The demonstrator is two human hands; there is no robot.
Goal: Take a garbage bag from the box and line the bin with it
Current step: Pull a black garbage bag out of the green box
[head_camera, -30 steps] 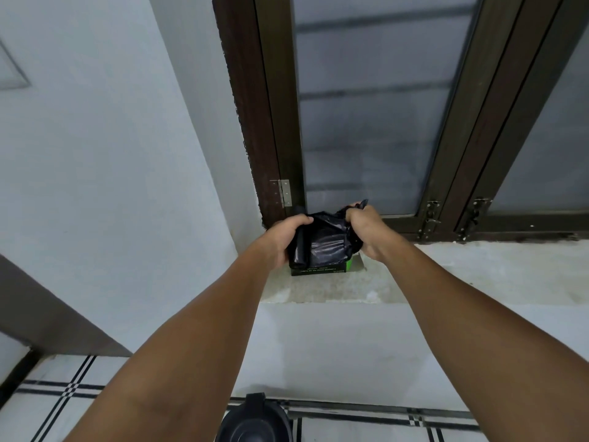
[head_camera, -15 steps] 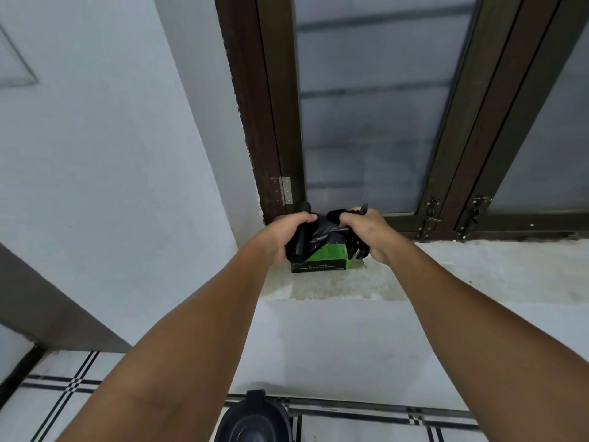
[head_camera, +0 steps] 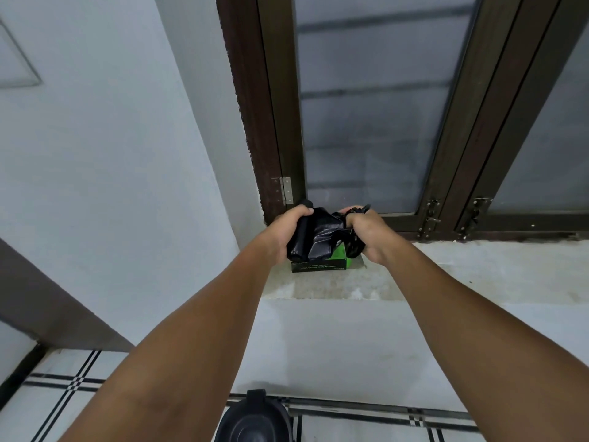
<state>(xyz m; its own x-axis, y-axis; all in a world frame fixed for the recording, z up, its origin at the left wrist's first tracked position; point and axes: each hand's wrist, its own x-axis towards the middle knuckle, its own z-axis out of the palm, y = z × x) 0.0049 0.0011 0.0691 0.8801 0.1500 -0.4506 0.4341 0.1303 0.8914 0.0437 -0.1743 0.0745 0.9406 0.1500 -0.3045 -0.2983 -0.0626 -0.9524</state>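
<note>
Presently: garbage bag (head_camera: 322, 232), black, bunched, held above the green box (head_camera: 334, 261) on the sill (head_camera: 462, 275). Left hand (head_camera: 282, 232) wrapped round the roll end; right hand (head_camera: 366, 232) clenched on the loose film. Risk: thin film could tear unevenly, or the light box be dragged off the sill edge. Room: window frame (head_camera: 271, 122) close behind, open air toward the bin (head_camera: 255, 419) below.

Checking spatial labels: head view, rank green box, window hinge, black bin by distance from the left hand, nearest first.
1. green box: on the sill, just below the left hand.
2. window hinge: on the frame, just above it.
3. black bin: on the floor, far below.
</note>
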